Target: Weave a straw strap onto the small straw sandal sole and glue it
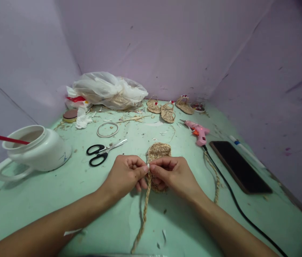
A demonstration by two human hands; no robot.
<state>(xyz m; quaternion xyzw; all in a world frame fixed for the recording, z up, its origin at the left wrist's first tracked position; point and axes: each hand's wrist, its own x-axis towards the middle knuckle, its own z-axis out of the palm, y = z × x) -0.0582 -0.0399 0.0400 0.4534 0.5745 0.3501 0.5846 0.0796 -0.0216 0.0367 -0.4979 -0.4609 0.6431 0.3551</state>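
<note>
A small woven straw slipper sole [159, 150] is upright between my hands, its middle partly covered by my fingers. My left hand [129, 173] is closed, thumb and forefinger pinching the top of a braided straw cord [145, 207] at the sole's left edge. From there the cord hangs down toward the table's front. My right hand [174, 173] is closed on the sole, its thumb and forefinger meeting the left fingertips. A tiny white bit [148, 165] shows between the fingertips; what it is cannot be made out.
Black-handled scissors [99, 154] and a ring [107, 129] lie left; a white pot [44, 150] holds a red stick. Right are a pink glue gun [197, 131] with a cord, a phone [239, 166] and a pen [247, 151]. Behind are finished slippers [167, 113] and a plastic bag [110, 89].
</note>
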